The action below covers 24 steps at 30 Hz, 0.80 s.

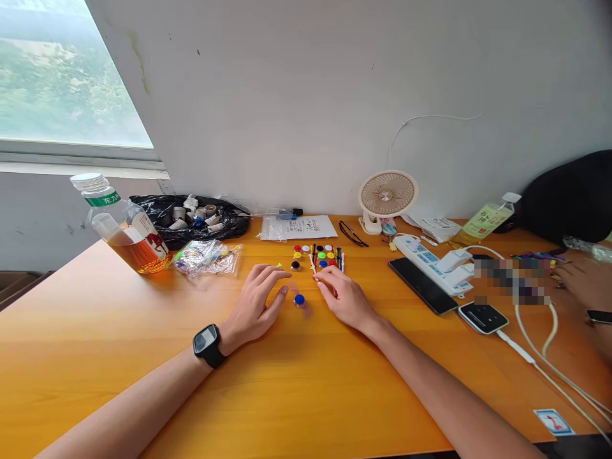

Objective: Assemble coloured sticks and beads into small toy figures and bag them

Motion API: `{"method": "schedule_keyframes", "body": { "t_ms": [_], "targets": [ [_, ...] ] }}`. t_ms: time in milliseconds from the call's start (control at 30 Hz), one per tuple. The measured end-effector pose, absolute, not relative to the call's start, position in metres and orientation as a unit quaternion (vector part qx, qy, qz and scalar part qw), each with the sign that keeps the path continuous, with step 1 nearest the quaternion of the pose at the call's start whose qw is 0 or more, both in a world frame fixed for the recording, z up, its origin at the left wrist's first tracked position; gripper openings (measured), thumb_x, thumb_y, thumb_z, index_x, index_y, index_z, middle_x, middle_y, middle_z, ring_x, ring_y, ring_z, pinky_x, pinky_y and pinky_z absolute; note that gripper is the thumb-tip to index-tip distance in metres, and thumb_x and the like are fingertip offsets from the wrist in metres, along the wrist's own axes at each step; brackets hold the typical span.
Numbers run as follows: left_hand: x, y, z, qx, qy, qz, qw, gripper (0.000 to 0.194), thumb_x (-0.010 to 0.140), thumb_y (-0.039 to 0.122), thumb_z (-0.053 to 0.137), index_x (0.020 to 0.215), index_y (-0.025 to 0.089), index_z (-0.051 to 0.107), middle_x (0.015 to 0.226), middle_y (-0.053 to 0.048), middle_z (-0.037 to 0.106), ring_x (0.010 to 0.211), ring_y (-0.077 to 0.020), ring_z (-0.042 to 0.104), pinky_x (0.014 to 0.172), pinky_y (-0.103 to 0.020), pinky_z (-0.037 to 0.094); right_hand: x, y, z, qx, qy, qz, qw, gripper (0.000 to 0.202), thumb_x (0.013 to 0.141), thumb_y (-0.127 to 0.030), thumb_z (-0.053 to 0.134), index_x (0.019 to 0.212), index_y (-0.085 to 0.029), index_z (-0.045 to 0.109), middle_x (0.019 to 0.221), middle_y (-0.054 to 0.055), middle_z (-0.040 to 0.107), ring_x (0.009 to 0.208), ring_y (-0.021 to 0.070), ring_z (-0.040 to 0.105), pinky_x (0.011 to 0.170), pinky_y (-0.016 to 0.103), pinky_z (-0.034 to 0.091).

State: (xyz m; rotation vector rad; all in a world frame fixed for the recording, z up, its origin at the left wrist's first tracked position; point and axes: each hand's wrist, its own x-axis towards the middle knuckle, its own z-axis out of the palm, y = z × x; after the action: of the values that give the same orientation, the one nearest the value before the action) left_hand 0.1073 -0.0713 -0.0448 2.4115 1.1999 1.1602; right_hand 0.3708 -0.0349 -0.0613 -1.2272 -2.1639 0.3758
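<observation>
My left hand (pixel 261 301), with a black watch at the wrist, hovers over the table with thumb and fingers apart and nothing between them. My right hand (pixel 348 298) is closed in a pinch on a thin white plastic stick (pixel 312 262); a bit of red shows at its fingertips. Between the hands stands a small blue round-capped piece (pixel 299 299). Farther back is a similar black-capped piece (pixel 296 265). Small coloured discs (pixel 320 249) sit in rows behind my right hand, beside several coloured sticks (pixel 340 257). A small green piece (pixel 279 264) lies past my left fingertips.
A tea bottle (pixel 129 233) and a clear plastic bag (pixel 210 257) are at left, before a black bag of scraps (pixel 191 220). At right are a fan (pixel 388 194), phone (pixel 421 285), power strip (pixel 430 264) and cables. Another person's hand (pixel 586 284) is at far right.
</observation>
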Motion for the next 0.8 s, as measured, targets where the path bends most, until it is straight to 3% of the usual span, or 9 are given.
{"method": "schedule_keyframes", "body": {
  "t_ms": [400, 600, 800],
  "targets": [
    [0.1075, -0.0704, -0.0454, 0.817, 0.411, 0.389, 0.106, 0.025, 0.11, 0.026, 0.047, 0.129, 0.024, 0.063, 0.125, -0.008, 0.068, 0.122, -0.0275, 0.054, 0.107, -0.046, 0.048, 0.3689, -0.0393, -0.0597, -0.479, -0.83, 0.128, 0.257, 0.031, 0.108, -0.025, 0.051, 0.13, -0.027, 0.074, 0.13, 0.007, 0.068, 0.11, 0.0215, 0.071, 0.098, 0.034, 0.055],
    [0.1076, -0.0695, -0.0468, 0.813, 0.415, 0.391, 0.113, 0.025, 0.11, 0.027, 0.047, 0.128, 0.025, 0.064, 0.125, -0.009, 0.069, 0.121, -0.0277, 0.056, 0.106, -0.046, 0.05, 0.3695, -0.038, -0.0597, -0.484, -0.83, 0.126, 0.249, 0.031, 0.109, -0.026, 0.047, 0.125, -0.022, 0.073, 0.127, 0.009, 0.068, 0.108, 0.0217, 0.071, 0.095, 0.034, 0.055],
    [0.1098, -0.0715, -0.0434, 0.857, 0.37, 0.34, 0.119, 0.029, 0.106, 0.028, 0.056, 0.133, 0.028, 0.067, 0.135, -0.007, 0.07, 0.129, -0.0289, 0.056, 0.115, -0.052, 0.047, 0.3686, -0.0375, -0.0596, -0.473, -0.81, 0.146, 0.315, 0.026, 0.106, -0.025, 0.051, 0.117, -0.02, 0.073, 0.119, 0.01, 0.069, 0.097, 0.022, 0.07, 0.086, 0.035, 0.058]
  ]
}}
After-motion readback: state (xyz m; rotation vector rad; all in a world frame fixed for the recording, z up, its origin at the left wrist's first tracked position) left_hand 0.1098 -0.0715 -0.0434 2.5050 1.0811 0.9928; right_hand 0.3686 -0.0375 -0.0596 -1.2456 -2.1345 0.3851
